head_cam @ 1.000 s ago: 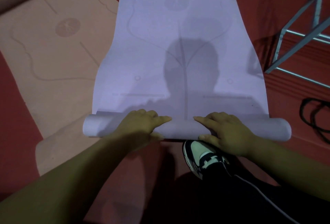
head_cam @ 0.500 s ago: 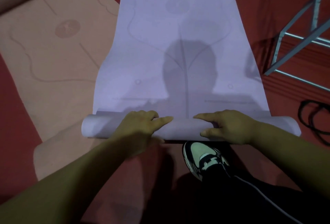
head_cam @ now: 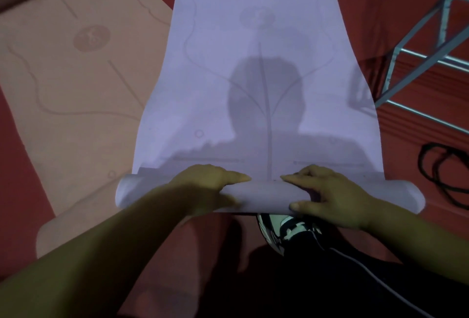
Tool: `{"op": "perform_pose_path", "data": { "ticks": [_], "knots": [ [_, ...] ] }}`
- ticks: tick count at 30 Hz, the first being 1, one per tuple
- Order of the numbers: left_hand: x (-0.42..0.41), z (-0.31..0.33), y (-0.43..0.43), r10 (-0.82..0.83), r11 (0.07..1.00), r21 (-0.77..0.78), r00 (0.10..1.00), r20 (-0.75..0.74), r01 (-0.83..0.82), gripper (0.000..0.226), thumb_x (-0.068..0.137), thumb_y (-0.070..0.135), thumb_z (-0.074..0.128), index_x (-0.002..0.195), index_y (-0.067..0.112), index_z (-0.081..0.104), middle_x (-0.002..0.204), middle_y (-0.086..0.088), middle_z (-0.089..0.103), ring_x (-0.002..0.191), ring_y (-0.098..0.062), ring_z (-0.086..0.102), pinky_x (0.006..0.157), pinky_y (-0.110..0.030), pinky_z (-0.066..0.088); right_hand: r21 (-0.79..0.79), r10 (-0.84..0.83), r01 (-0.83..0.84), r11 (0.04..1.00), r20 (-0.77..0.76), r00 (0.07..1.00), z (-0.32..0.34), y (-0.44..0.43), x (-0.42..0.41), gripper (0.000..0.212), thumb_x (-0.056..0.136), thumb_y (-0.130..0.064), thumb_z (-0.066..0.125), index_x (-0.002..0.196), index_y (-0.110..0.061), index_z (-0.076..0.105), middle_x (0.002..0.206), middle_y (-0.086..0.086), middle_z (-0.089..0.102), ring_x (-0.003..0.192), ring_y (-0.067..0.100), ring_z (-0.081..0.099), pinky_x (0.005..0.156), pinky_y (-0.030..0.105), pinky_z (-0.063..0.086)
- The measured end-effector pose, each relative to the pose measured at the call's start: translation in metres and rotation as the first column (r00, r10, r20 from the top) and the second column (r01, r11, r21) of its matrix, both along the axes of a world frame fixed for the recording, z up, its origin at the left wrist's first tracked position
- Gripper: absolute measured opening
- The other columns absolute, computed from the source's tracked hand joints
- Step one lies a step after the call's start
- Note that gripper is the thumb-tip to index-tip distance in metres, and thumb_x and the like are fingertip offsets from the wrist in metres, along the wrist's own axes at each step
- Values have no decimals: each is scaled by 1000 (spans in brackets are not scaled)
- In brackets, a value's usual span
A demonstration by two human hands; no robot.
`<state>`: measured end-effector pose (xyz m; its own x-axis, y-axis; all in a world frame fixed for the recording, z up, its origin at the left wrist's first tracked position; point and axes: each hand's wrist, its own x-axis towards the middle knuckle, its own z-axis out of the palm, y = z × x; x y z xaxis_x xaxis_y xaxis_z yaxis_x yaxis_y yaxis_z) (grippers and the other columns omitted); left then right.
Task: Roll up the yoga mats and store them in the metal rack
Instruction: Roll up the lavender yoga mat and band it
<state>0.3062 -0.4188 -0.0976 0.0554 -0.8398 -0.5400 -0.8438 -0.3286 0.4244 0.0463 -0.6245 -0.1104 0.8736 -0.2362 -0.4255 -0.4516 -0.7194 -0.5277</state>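
1. Far left, a peach mat (head_cam: 63, 76) lies flat on the red floor (head_cam: 15, 165), not yet rolled.
2. Centre, the lilac mat (head_cam: 266, 76) is a few turns in. Its roll (head_cam: 266, 194) lies crosswise just ahead of the person's shoe (head_cam: 284, 229), and most of its length is spread out beyond.
3. The step in hand appears to be rolling forward. To do it well, both hands should push evenly so the roll's ends stay square with the mat's side edges. A layer seems to peek out near the left end, a hint of telescoping to be corrected early.
4. Firm downward pressure would likely keep the turns tight enough to fit the rack.
5. The left hand (head_cam: 203, 188) lies over the roll, forearm reaching in from lower left. Its fingers are laid fairly straight along the top and press down, while the thumb is lost in blur.
6. The right hand (head_cam: 332, 196) grasps the roll, fingers over the top pointing inward and thumb tucked against the near side.
7. At right, the empty-looking metal rack (head_cam: 418, 46) stands near the mat's edge, and a dark cable (head_cam: 446, 173) is looped on the floor below it.
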Motion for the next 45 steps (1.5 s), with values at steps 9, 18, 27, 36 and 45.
{"op": "perform_pose_path", "data": {
  "ticks": [9,18,27,36,45],
  "knots": [
    [-6,5,4,-42,993,-103,994,100,52,70,86,75,42,151,51,32,136,11,53,122,-20,51,101,-40,42,-13,4,-5,1000,-45,999,-8,-2,4,74,74,-85,39,144,-62,35,119,-24,51,116,4,46,104,35,39],
    [-4,-12,15,-22,954,-296,993,117,56,62,85,71,48,143,49,46,119,12,58,101,-20,55,88,-38,47,-131,34,-35,991,-9,999,-8,6,4,74,80,-86,35,149,-62,27,126,-18,52,118,10,46,102,37,39],
    [-5,-8,8,-30,951,-296,982,188,86,70,88,61,61,151,44,37,122,6,56,107,-21,54,90,-41,45,-174,17,-15,985,9,1000,-18,7,7,75,79,-84,39,149,-58,32,123,-17,53,115,13,50,99,40,41],
    [-5,-23,18,22,880,-469,982,187,70,61,87,67,59,138,34,60,110,2,62,87,-27,58,75,-41,49,-150,29,-33,988,-31,999,-14,0,17,81,74,-86,36,150,-58,28,132,-13,51,123,14,46,104,38,37],
    [3,-12,2,22,979,-204,986,163,12,76,78,76,42,148,47,42,124,10,54,109,-18,52,94,-36,42,-235,-18,25,972,33,999,-20,9,16,77,77,-85,37,148,-56,36,122,-12,52,114,15,50,97,38,39]
  ]
}}
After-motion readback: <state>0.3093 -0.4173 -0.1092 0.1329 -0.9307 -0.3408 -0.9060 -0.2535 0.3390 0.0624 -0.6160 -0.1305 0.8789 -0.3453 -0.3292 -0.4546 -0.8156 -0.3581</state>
